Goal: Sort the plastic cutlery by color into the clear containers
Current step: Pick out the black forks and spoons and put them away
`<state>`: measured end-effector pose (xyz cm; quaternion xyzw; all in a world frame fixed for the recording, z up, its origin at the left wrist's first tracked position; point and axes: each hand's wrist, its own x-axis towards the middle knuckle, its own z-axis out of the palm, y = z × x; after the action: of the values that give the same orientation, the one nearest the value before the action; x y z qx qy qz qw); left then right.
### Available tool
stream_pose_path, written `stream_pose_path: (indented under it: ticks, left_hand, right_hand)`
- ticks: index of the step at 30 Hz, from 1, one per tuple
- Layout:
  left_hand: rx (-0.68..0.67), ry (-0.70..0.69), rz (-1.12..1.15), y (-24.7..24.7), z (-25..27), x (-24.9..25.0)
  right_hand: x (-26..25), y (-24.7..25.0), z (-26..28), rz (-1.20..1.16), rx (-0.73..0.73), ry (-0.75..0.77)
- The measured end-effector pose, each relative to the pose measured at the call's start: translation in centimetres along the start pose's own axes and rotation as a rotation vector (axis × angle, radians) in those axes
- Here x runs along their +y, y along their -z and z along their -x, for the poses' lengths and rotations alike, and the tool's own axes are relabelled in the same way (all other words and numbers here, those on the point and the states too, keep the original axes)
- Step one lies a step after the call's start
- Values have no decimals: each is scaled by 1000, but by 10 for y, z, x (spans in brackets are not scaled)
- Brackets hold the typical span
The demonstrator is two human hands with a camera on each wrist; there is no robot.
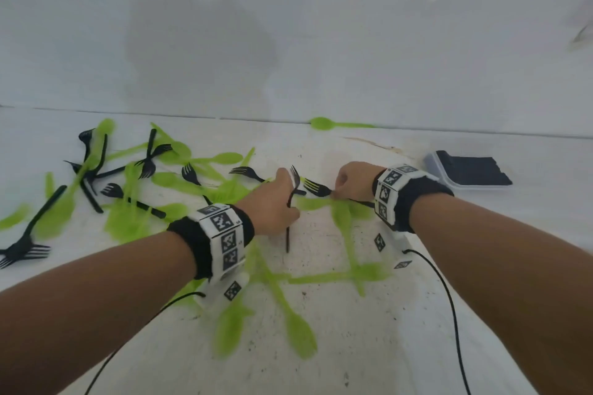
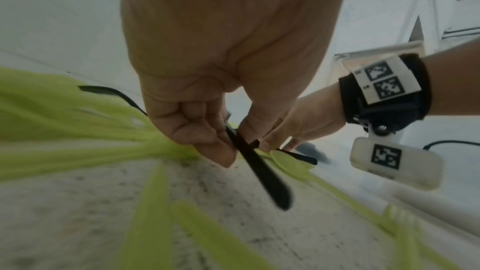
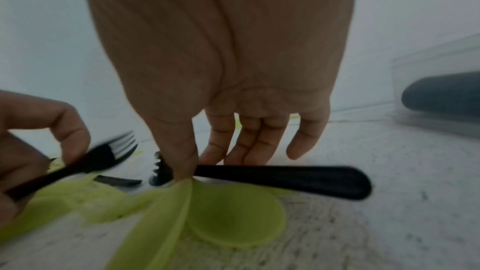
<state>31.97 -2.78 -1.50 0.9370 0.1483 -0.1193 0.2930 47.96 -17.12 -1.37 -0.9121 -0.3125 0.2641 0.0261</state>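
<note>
Black fork (image 1: 292, 202) is gripped in your left hand (image 1: 275, 202), handle toward you. Your right hand (image 1: 351, 184) pinches a second black fork (image 3: 272, 180) lying crosswise on the counter (image 1: 321, 346), handle pointing right toward the clear container (image 1: 465, 171) beyond your right wrist.

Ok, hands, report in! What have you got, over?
Left hand holds one black fork, tines up. Right hand pinches a second black fork lying on green spoons. Clear container at right, black pieces inside.
</note>
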Motion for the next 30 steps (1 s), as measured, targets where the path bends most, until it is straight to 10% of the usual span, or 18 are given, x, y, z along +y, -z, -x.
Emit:
stream_pose_path:
  ticks: [12, 21, 30]
  left_hand:
    - [261, 230, 293, 25, 86, -44]
    - [447, 368, 175, 34, 138, -79]
    - [344, 372, -165, 65, 44, -108]
  right_hand:
    - [-55, -8, 4, -418, 400, 210]
    - [-115, -30, -22, 48, 132, 257]
    - [-127, -37, -13, -5, 85, 156]
